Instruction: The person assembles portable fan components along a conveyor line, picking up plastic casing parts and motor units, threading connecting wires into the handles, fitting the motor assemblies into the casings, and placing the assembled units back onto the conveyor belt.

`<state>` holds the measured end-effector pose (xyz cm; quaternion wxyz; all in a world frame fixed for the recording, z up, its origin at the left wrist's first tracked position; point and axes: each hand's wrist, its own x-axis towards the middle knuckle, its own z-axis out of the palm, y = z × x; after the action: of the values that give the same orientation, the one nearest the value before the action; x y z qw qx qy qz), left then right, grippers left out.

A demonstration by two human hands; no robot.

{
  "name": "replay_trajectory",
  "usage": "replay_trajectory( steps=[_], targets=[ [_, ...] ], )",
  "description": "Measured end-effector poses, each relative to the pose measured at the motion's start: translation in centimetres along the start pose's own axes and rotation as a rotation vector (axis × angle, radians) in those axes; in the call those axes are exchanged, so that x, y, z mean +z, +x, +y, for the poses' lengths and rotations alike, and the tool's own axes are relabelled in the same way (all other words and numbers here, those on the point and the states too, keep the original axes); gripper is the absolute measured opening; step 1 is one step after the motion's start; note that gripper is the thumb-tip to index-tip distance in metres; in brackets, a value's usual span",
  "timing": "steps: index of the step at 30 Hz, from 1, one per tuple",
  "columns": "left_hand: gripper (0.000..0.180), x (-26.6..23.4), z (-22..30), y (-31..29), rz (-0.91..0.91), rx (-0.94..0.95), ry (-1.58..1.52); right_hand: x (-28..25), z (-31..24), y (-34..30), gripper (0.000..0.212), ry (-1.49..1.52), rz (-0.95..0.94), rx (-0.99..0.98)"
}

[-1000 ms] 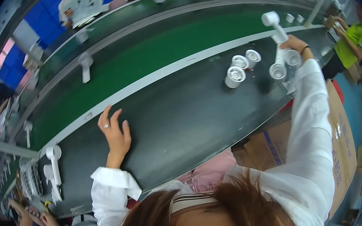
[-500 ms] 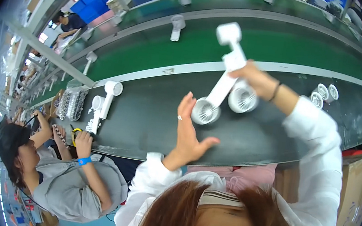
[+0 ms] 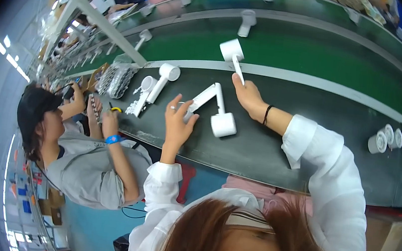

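Note:
My right hand (image 3: 250,95) is closed on the handle of a white round-headed housing (image 3: 232,50), shaped like a hair dryer or hand-held fan. Its head points away, over the light edge strip of the green belt. Two similar housings lie on the dark work surface in front of me, their handles meeting in a sharp angle. The nearer one (image 3: 223,125) has its head toward me. Around the head of the other housing (image 3: 204,99) curl the fingers of my left hand (image 3: 179,123), partly hiding it.
Left of me a co-worker (image 3: 89,157) sits beside more white housings (image 3: 166,76), yellow-handled scissors (image 3: 115,109) and a bagged bundle (image 3: 116,79). Several round white parts (image 3: 377,142) stand at the right. Beyond runs a green conveyor belt (image 3: 185,46) carrying another housing (image 3: 246,23). A metal post (image 3: 105,28) rises at left.
The right hand held several housings together; two now lie on the work surface and one stays in it. My left hand, open before, has moved onto one housing. The view has shifted left.

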<state>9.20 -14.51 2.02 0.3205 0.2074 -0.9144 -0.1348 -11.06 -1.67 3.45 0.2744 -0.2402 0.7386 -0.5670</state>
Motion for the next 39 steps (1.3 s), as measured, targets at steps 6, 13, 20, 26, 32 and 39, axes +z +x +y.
replay_trajectory(
  steps=[6,13,20,26,32,39],
  targets=[
    [0.035,0.4,10.2,1.7,0.148,0.180,-0.154,-8.9,3.0,-4.3,0.049,-0.299,0.348,-0.271],
    [0.039,8.9,26.1,0.6,-0.476,-0.271,-1.463,-11.5,5.0,-17.1,0.052,-0.169,0.404,-0.304],
    [0.020,9.4,25.8,2.4,-1.060,-0.356,-1.161,-25.1,5.2,-21.9,0.040,-0.734,0.867,-0.119],
    [0.017,10.7,23.6,3.4,-1.225,0.295,-0.589,-29.5,8.5,-18.8,0.058,-1.229,1.127,0.100],
    [0.024,11.4,22.4,1.5,-0.722,0.352,-0.558,-28.3,9.5,-17.3,0.042,-0.906,0.929,-0.019],
    [0.026,10.5,23.6,1.1,-0.558,0.366,-0.491,-25.5,8.9,-23.0,0.019,-0.550,0.313,-0.471]
  ],
)
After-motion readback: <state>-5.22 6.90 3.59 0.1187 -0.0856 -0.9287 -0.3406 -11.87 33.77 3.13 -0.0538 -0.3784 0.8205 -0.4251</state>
